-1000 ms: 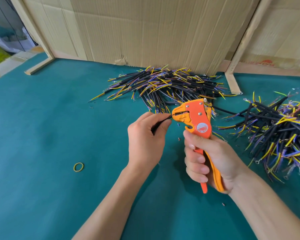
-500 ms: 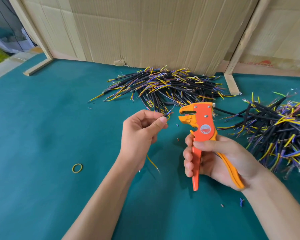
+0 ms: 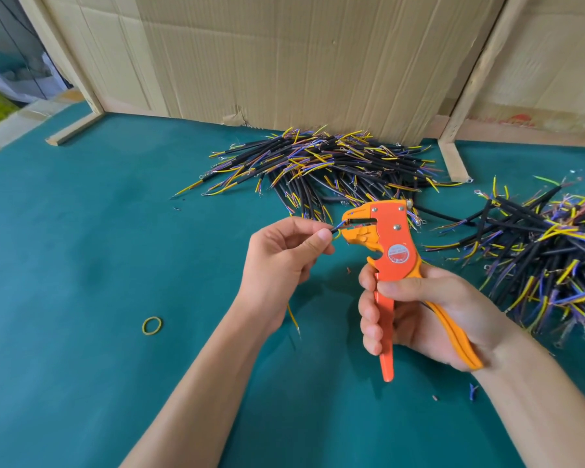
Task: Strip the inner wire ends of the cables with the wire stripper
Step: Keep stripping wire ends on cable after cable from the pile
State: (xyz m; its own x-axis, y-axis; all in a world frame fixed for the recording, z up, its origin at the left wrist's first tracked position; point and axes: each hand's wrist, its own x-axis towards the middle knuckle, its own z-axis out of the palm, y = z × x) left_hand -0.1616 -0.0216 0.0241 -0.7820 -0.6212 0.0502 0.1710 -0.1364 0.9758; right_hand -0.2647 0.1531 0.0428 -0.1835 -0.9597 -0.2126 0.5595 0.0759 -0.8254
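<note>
My left hand (image 3: pixel 279 261) pinches a short black cable (image 3: pixel 335 230) between thumb and forefinger. Its blue and yellow inner wire ends sit in the jaws of the orange wire stripper (image 3: pixel 390 238). The cable's other end, a yellow wire (image 3: pixel 293 315), hangs below my left palm. My right hand (image 3: pixel 416 312) grips the stripper by its two handles, which are spread apart. The tool stands upright with its head pointing left.
One heap of black cables with yellow and blue wires (image 3: pixel 328 167) lies behind the hands and another heap of cables (image 3: pixel 547 251) at the right. A yellow rubber band (image 3: pixel 152 325) rests on the green table (image 3: pixel 81 265). Cardboard panels (image 3: pixel 284 55) close off the back. Insulation scraps (image 3: pixel 471 390) lie near my right wrist.
The stripper's handles went from squeezed to spread. The cable came out of the jaws, and my left hand has now brought its wire ends back into them.
</note>
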